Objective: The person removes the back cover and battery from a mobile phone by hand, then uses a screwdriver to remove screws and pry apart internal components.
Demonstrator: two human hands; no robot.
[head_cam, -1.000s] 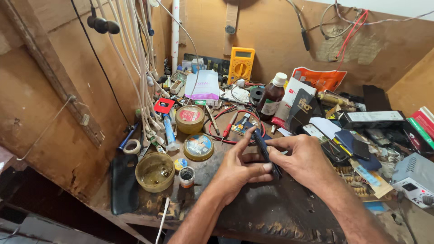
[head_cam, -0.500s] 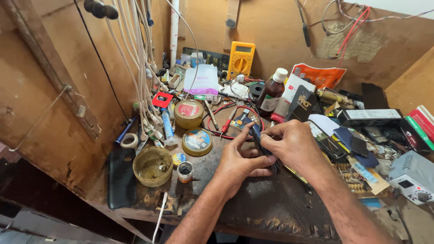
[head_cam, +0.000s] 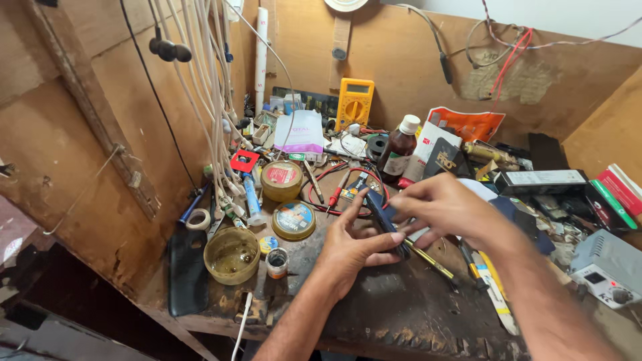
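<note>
A dark slim tool (head_cam: 382,215) is gripped by both the left hand (head_cam: 354,246) and right hand (head_cam: 443,208), mid-workbench (head_cam: 394,321); bare room is left toward the front edge.

Open room only in the lower middle of the frame: bare, scorched dark bench top (head_cam: 401,314) in front of both hands. Blocked to the lower left by an open brass-coloured round tin (head_cam: 231,255) and a small glass jar (head_cam: 276,263), with a lidded round tin (head_cam: 293,220) just behind. Hemmed on the left by a hanging bundle of white cables (head_cam: 210,113). Crowded at upper centre: yellow multimeter (head_cam: 354,102), brown glass bottle with white cap (head_cam: 400,150). Closed off at the right edge by a grey metal box with a knob (head_cam: 607,267) and scattered hand tools.
</note>
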